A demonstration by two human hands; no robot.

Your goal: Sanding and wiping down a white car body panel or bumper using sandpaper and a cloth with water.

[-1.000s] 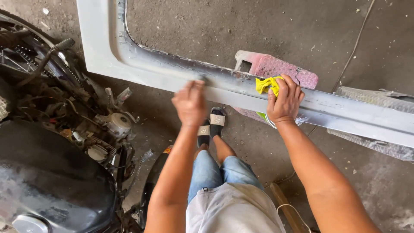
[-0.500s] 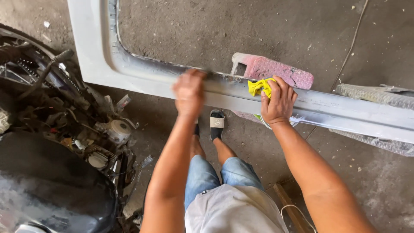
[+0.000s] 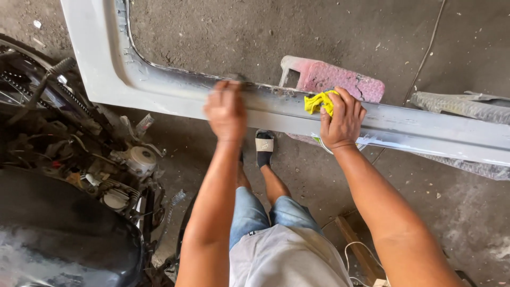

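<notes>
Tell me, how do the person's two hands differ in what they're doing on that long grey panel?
The left hand lies palm-down on the grey panel and looks blurred; what it presses underneath is hidden. The right hand is sharp and grips a crumpled yellow cloth. The left hand sits nearer the panel's curved corner, the right one in front of a pink block. Both rest on the same panel edge.

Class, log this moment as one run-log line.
left hand: pressed flat on long grey metal panel | right hand: gripping crumpled yellow cloth | dark motorcycle: at left
</notes>
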